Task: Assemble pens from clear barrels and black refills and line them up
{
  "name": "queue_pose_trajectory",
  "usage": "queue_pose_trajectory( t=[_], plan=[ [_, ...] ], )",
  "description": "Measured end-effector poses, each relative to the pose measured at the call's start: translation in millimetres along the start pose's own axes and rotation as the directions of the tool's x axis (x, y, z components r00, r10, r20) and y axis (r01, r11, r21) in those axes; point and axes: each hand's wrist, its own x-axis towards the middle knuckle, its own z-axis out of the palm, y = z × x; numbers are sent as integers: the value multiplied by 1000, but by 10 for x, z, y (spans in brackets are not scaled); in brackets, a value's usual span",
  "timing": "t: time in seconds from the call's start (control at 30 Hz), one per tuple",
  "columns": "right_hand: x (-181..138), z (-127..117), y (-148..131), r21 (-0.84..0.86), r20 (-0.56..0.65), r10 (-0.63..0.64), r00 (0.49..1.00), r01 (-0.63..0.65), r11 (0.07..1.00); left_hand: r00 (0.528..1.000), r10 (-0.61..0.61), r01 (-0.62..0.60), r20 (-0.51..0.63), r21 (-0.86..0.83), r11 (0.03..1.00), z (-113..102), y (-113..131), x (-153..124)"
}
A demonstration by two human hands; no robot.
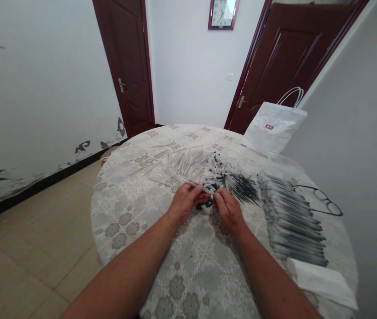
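My left hand (184,201) is closed around a slim translucent pen barrel (201,188), which slants down to the right. At its right end the fingertips of my right hand (227,208) are pinched together; whatever small part sits between them is hidden. Just under and behind the hands lie small black pen parts (204,204). A heap of clear pen barrels (188,161) spreads beyond my left hand. Small clear pieces with black ends (223,166) are piled behind my right hand, next to a bundle of thin black refills (244,187).
Many dark-and-clear pens (291,221) lie in a long row at the right, with eyeglasses (324,201) beside them. A folded white paper (323,281) rests nearer me. A white paper bag (271,128) stands at the back of the round cloth-covered table (122,261).
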Motion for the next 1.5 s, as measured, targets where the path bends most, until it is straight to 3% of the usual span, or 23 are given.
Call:
queue_pose_trajectory(
  t=[0.17, 0.37, 0.57, 0.8, 1.5],
  plan=[
    [10, 17, 22, 27, 20, 45, 999, -46, 999, 1000, -1, 1, -1, -5, 1000, 1, -4, -4],
    [-5, -2, 23, 48, -55, 14, 998, -11, 999, 1000, 18, -18, -17, -6, 1000, -3, 4, 5],
    [3, 10, 13, 7, 3, 23, 1000, -23, 1000, 1000, 6, -6, 2, -4, 1000, -6, -7, 0],
    [2, 23, 43, 99, -4, 62, 998, -61, 993, 1000, 25, -25, -14, 2, 1000, -11, -13, 10],
    [3, 1, -23, -8, -11, 29, 1000, -29, 1000, 1000, -6, 7, -12, 52, 999, -14, 25, 8]
  ],
)
